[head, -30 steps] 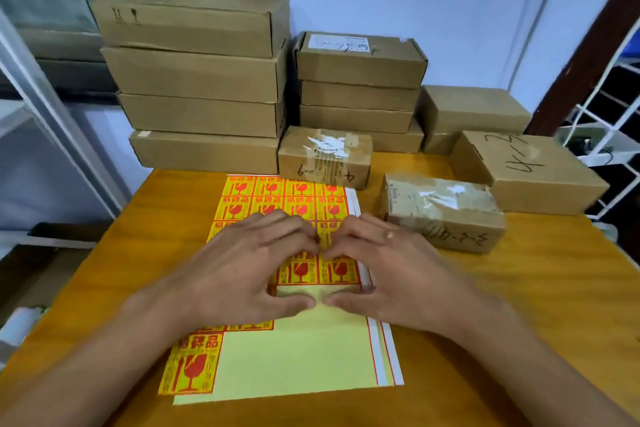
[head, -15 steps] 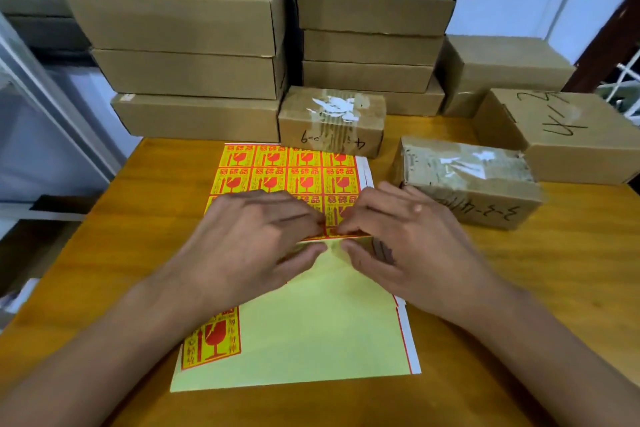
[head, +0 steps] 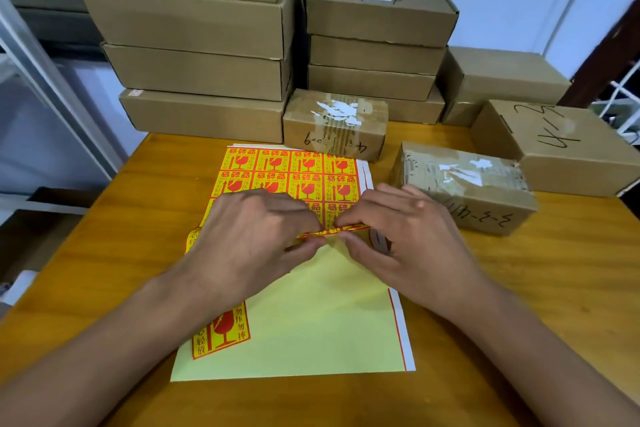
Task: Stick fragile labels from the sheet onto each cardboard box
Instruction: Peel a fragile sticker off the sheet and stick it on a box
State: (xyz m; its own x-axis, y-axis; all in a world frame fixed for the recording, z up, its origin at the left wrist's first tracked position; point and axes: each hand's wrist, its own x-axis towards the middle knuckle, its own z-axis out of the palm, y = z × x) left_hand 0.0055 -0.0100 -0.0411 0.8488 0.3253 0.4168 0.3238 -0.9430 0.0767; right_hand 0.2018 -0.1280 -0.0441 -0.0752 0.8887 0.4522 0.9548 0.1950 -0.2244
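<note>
A label sheet (head: 311,315) lies flat on the wooden table (head: 121,218), with rows of yellow-and-red fragile labels at its far end and bare pale-yellow backing nearer me. One lone label (head: 221,333) remains at the lower left. My left hand (head: 249,239) and my right hand (head: 398,239) meet over the sheet's middle, fingertips pinching the lifted edge of a fragile label (head: 332,230) that curls up off the backing. A taped small box (head: 334,123) stands just beyond the sheet, and another taped box (head: 464,184) sits beside my right hand.
Flat cardboard boxes are stacked high at the back left (head: 194,31) and back centre (head: 377,42). More boxes stand at the right, one (head: 561,146) marked in black pen. A white wire rack (head: 623,104) is off the table's right side.
Both hands shifted up the sheet and now pinch a label's lower edge, which has lifted off the backing. The camera moved closer and tilted down.
</note>
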